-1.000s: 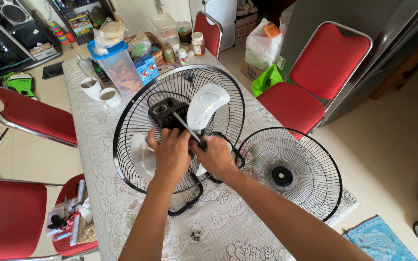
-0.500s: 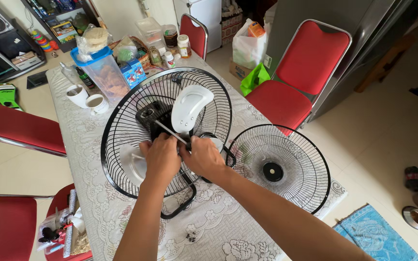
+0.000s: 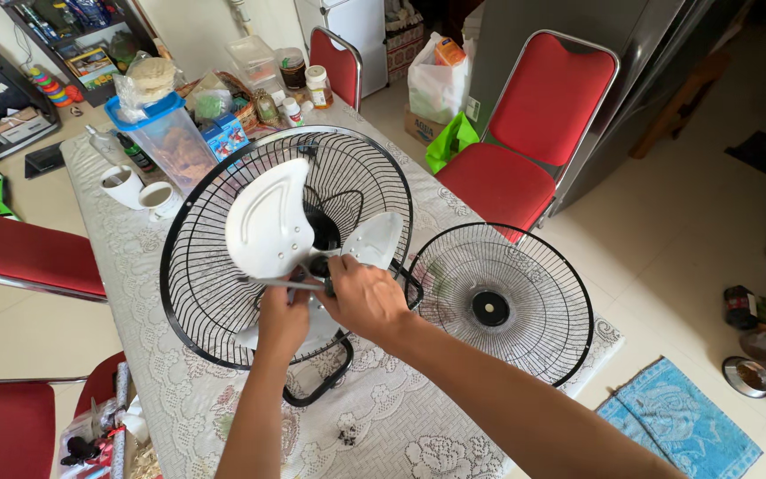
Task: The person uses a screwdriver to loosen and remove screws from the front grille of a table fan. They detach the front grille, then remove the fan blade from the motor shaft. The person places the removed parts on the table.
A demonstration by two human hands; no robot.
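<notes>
The left hand (image 3: 284,318) and right hand (image 3: 367,297) both pinch the hub of the white fan blade (image 3: 269,220), inside the rear grille (image 3: 214,293) on the counter (image 3: 374,426); the blade may slip and scrape the wires, since the hold looks small

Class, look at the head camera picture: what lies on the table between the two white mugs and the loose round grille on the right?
In the head view, the fan's rear grille with its white blade lies between the white mugs and the loose grille; both hands, left and right, work there.
</notes>
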